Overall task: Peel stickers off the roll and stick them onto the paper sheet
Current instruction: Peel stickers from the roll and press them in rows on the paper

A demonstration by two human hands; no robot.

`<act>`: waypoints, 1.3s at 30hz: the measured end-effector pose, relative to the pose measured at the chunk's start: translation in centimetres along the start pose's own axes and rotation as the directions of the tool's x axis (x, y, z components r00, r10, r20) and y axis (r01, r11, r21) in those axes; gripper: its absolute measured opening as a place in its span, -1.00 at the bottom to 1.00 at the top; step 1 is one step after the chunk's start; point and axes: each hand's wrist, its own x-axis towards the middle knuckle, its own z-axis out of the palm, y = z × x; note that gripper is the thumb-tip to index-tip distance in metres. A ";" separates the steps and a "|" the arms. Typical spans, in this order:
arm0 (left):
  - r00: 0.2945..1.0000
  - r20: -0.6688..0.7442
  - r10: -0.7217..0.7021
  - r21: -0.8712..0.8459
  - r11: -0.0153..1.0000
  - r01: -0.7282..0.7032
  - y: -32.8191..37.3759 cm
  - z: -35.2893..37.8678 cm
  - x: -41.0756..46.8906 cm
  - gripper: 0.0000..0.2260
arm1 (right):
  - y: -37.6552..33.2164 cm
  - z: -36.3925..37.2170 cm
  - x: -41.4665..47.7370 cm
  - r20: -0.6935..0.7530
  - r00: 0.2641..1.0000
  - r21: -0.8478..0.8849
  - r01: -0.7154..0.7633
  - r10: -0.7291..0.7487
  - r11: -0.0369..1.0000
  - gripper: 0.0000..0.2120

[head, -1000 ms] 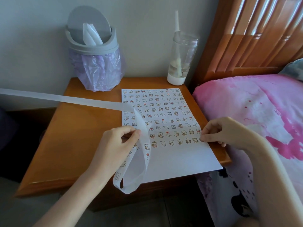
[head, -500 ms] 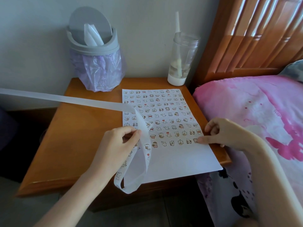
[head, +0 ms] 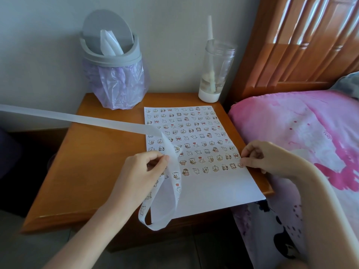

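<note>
Her right hand (head: 260, 158) presses a sticker (head: 240, 165) down at the paper sheet's (head: 213, 187) edge, fingers pinched together; the left hand (head: 143, 171) pinches the sticker strip (head: 175, 171).

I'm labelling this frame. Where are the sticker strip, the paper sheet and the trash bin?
sticker strip (head: 175, 169), head view, on the band just right of the left hand.
paper sheet (head: 217, 189), head view, on its blank lower part.
trash bin (head: 116, 59), head view, on its grey rim.
</note>
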 end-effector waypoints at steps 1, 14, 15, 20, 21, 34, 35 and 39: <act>1.000 0.001 -0.002 -0.001 1.000 0.002 0.0 0.0 0.0 -0.83 | -0.1 0.0 0.0 -0.004 1.000 0.002 -0.008 0.008 1.000 -0.86; 0.999 -0.015 -0.049 -0.167 0.985 0.046 0.1 -0.4 0.1 -0.82 | -3.0 2.0 -0.4 -0.375 0.903 0.000 0.226 -0.209 0.974 -0.95; 0.998 -0.014 -0.069 -0.212 0.975 0.064 0.3 -0.5 0.1 -0.81 | -4.5 2.8 -0.8 -0.402 0.872 0.046 0.324 -0.280 0.945 -0.97; 0.993 -0.034 -0.112 -0.399 0.913 0.089 1.0 -1.1 0.2 -0.79 | -9.1 7.3 -1.9 -0.245 0.841 0.216 0.532 -0.482 0.818 -0.95; 0.994 -0.043 -0.100 -0.406 0.911 0.074 1.1 -1.2 0.2 -0.79 | -9.4 7.8 -1.9 -0.222 0.846 0.249 0.530 -0.485 0.811 -0.95; 0.989 -0.138 -0.053 -0.342 0.940 0.003 1.6 -1.6 -0.2 -0.80 | -9.9 8.3 -1.9 -0.189 0.886 0.541 0.454 -0.424 0.708 -0.90; 0.989 -0.133 -0.059 -0.353 0.935 0.009 1.6 -1.6 -0.2 -0.80 | -9.9 8.5 -1.8 -0.197 0.886 0.532 0.456 -0.420 0.713 -0.91; 0.994 -0.049 -0.096 -0.434 0.899 0.065 1.9 -2.0 -0.1 -0.70 | -10.0 9.2 -1.7 -0.247 0.876 0.521 0.481 -0.415 0.705 -0.91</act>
